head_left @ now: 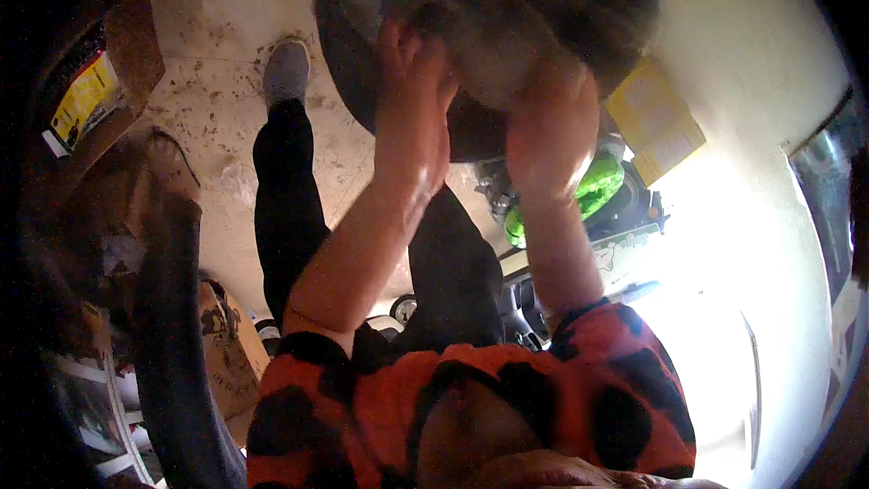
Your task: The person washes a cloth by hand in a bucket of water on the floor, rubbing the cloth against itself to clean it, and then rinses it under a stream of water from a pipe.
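Observation:
Both of my hands are raised in front of me over a large dark round basin (348,72). Between them is a blurred grey-brown thing (493,36), soft and cloth-like in look. My left hand (412,72) is closed at its near left side, with bent fingers. At its right end is my right hand (554,122), closed against it, its fingers mostly hidden behind it. Motion and dim light hide the thing's exact kind.
A bright green bundle (597,183) lies below my right hand, near a yellow carton (654,118). At left are an open cardboard box (136,59) and another person's dark trouser leg (172,308). A pale wall (751,63) rises at right.

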### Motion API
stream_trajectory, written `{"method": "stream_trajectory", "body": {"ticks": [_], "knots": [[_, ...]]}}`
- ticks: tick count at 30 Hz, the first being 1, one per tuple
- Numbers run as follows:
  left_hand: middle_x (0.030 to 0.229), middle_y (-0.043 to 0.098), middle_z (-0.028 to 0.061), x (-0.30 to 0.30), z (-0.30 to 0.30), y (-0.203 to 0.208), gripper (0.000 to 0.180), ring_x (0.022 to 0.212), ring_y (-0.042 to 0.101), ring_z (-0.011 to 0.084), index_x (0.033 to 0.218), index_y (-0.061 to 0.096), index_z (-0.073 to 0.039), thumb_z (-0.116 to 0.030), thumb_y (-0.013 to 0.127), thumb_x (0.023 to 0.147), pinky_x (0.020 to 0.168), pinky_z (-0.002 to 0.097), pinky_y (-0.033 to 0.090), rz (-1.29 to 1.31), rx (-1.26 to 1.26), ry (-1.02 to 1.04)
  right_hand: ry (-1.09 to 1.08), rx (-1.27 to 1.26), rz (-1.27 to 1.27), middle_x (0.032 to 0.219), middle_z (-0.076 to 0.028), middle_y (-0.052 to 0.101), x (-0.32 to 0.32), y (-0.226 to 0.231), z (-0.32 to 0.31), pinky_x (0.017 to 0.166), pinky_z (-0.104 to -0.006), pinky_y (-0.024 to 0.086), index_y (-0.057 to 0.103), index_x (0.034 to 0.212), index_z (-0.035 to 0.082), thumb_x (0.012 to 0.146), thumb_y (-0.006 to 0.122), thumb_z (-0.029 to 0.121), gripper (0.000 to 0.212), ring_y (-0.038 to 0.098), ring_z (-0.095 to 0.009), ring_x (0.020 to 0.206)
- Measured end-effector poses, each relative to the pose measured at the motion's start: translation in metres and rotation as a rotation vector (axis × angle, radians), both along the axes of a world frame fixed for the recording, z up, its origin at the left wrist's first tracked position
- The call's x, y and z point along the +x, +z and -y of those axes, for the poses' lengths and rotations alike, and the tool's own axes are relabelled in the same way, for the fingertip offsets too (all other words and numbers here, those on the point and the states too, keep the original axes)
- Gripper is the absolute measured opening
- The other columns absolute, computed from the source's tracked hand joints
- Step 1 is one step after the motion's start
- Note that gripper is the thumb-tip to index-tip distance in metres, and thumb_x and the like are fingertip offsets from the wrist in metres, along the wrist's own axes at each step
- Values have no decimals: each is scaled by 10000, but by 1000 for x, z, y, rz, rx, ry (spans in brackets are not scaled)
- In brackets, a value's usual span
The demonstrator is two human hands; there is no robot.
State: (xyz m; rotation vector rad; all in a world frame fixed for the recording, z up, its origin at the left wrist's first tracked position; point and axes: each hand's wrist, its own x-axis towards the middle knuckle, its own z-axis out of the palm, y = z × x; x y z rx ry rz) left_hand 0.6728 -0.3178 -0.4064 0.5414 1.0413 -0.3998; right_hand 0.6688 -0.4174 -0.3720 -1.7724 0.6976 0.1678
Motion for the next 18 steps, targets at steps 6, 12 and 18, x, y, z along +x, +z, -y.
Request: {"method": "stream_trajectory", "body": {"ticks": [6,12,18], "knots": [[938,595,92,5,7,-31,460,798,602,227,1144,473,-48,-408,517,861,712,337,513,-48,-498,-78,273,-276,186,1040,-179,520,-30,50,-21,806,-310,432,491,1029,-19,656,639,79,414,527,-217,932],[814,610,90,12,22,-25,419,717,604,193,971,567,-70,-466,528,840,640,307,517,65,-396,-278,616,-536,344,961,-193,528,-33,11,-34,612,-411,485,569,881,3,658,722,241,359,553,-355,788],[909,587,98,2,50,-78,394,909,557,176,1090,521,-63,-389,517,868,780,303,462,221,-88,-296,862,-997,-710,1160,-221,495,62,-81,41,813,-400,431,480,1167,41,888,484,276,365,535,-260,998]]}}
